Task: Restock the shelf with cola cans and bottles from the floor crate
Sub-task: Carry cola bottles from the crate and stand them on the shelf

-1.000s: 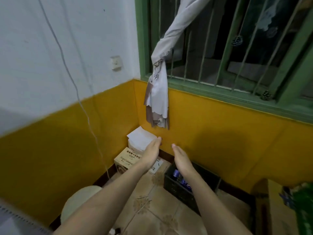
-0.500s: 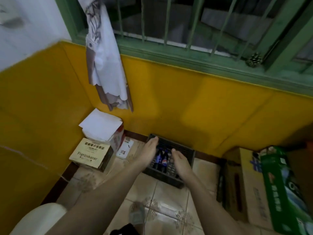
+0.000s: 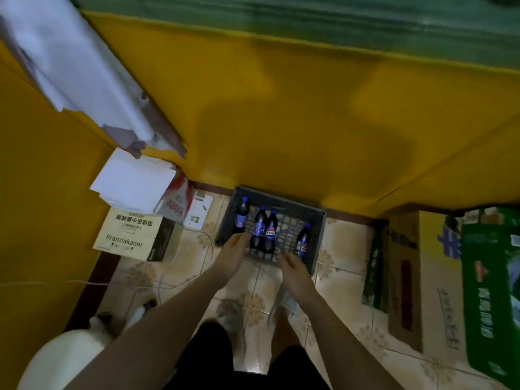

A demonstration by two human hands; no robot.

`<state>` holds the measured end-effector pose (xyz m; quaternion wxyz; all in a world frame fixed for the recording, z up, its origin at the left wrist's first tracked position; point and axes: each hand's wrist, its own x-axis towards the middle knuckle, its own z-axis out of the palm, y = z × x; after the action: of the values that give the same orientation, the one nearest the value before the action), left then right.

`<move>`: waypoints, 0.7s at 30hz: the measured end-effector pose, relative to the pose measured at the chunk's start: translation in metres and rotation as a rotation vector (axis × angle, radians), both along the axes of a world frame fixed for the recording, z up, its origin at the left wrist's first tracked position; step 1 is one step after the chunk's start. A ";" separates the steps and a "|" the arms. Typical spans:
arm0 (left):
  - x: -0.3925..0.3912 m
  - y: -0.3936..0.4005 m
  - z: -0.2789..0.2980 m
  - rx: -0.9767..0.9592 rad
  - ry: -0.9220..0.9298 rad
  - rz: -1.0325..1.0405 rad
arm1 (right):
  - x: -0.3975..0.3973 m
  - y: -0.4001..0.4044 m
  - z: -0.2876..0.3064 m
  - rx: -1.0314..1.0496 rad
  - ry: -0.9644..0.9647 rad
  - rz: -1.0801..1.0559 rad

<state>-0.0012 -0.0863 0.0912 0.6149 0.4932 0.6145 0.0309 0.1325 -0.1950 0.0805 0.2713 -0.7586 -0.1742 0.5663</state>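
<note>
The crate (image 3: 316, 220) is dark grey with a lattice bottom, and the bottles (image 3: 270, 233) in it are dark with blue caps and blue, red and white labels. The wall (image 3: 281, 108) is mustard yellow under a green sill (image 3: 309, 18), the floor (image 3: 346, 249) is cream tile with brown floral motifs, and the box (image 3: 489, 291) at right is green.

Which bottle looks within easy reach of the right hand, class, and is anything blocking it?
Probably the rightmost bottle: the right hand hovers open just beside it over the open-topped crate, with nothing between.
</note>
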 end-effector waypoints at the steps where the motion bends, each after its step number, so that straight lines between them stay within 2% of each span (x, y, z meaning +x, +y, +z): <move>1: 0.004 0.002 -0.014 -0.011 0.020 0.000 | 0.005 0.001 -0.017 -0.032 0.016 0.000; 6: 0.010 0.010 -0.105 -0.073 0.083 -0.029 | 0.021 0.000 -0.109 -0.141 0.082 -0.051; 11: 0.015 0.029 -0.232 -0.078 0.136 -0.002 | 0.029 0.025 -0.225 -0.182 0.110 -0.175; 14: 0.029 0.051 -0.313 -0.089 0.078 0.085 | 0.035 0.055 -0.307 -0.153 0.086 -0.218; 17: 0.049 0.075 -0.381 -0.201 -0.023 0.227 | 0.042 0.079 -0.382 -0.133 0.098 -0.260; 21: 0.053 0.091 -0.468 -0.243 0.031 0.102 | 0.048 0.089 -0.474 -0.192 0.076 -0.335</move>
<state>0.0516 0.0051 -0.3766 0.6581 0.3837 0.6474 -0.0204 0.1801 -0.1058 -0.3938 0.2942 -0.7775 0.0195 0.5555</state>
